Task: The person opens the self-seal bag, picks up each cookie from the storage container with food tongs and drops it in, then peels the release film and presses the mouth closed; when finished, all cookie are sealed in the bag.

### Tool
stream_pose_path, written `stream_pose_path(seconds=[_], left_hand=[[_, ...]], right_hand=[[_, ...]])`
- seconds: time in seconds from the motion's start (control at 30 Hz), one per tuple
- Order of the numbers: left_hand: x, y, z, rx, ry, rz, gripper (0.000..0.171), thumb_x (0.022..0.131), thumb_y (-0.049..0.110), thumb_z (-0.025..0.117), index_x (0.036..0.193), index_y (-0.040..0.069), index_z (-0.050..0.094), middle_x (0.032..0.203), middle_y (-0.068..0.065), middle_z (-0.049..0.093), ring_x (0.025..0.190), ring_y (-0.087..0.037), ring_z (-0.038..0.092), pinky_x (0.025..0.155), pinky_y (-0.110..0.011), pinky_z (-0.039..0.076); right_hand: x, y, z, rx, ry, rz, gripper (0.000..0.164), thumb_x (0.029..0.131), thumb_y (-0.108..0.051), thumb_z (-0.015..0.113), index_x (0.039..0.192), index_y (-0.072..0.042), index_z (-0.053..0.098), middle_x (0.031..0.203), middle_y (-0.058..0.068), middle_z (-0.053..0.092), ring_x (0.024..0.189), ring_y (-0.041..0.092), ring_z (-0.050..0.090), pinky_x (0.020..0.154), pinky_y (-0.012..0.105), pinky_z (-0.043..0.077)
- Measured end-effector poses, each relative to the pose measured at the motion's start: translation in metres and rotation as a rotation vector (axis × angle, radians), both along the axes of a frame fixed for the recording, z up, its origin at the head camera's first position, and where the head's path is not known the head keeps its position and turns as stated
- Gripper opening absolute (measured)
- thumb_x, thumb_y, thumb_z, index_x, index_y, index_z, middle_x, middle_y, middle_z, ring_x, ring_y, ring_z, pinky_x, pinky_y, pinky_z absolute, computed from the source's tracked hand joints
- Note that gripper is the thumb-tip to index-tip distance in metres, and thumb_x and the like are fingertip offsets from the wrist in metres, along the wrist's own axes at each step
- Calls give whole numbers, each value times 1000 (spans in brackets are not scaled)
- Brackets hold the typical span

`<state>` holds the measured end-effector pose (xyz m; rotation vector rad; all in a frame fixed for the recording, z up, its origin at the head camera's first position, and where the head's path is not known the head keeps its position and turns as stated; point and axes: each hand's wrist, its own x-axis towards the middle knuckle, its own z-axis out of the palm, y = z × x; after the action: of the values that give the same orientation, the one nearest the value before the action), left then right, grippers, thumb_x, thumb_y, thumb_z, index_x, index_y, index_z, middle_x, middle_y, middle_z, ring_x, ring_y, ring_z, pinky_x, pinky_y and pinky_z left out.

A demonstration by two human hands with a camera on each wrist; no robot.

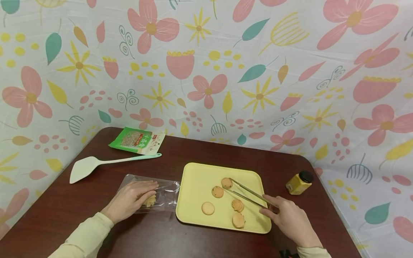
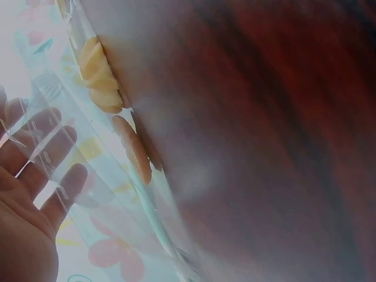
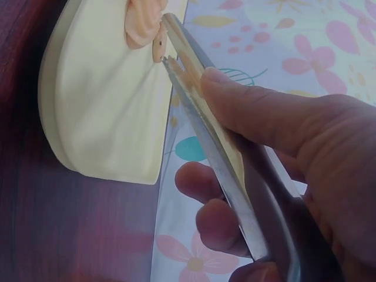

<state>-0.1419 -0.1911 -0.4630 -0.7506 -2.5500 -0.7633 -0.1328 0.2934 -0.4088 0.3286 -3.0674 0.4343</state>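
My right hand grips metal tongs over a yellow tray. Parted tong tips stand on either side of a chip-dotted cookie at the tray's far side. Another chip-dotted cookie, a plain round cookie, a swirled cookie and a pale cookie lie nearby. On a clear plastic bag left of the tray rests my left hand, fingers extended. Inside the bag, the left wrist view shows a ridged cookie and a flatter cookie.
A white spatula with a pale green handle end lies at the left, below a green and white food packet. Right of the tray is a yellow jar with a black lid. A floral curtain surrounds the dark table.
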Motion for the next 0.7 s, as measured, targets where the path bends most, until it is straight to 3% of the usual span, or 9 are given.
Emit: stream_pose_path(seconds=[0.33, 0.53, 0.7], left_hand=[[0, -1, -2, -2, 34, -1, 29, 87, 21, 69, 115, 13, 70, 114, 2, 66, 106, -17, 61, 89, -42, 48], [0, -1, -1, 1, 55, -6, 29, 87, 20, 69, 114, 12, 70, 113, 1, 66, 106, -19, 61, 89, -44, 47], [0, -1, 0, 6, 66, -13, 28, 86, 19, 70, 113, 12, 70, 113, 2, 67, 105, -18, 61, 88, -39, 48]], right_hand=[[-2, 1, -1, 11, 10, 1, 48, 80, -43, 72, 122, -21, 65, 80, -15, 57, 67, 2, 52, 54, 33, 45], [-4, 1, -1, -38, -65, -9, 52, 81, -46, 70, 124, -18, 63, 97, -5, 66, 80, 10, 62, 61, 42, 51], [-5, 1, -2, -63, -115, -20, 55, 81, -48, 69, 126, -18, 62, 115, 7, 64, 87, 17, 65, 62, 43, 52]])
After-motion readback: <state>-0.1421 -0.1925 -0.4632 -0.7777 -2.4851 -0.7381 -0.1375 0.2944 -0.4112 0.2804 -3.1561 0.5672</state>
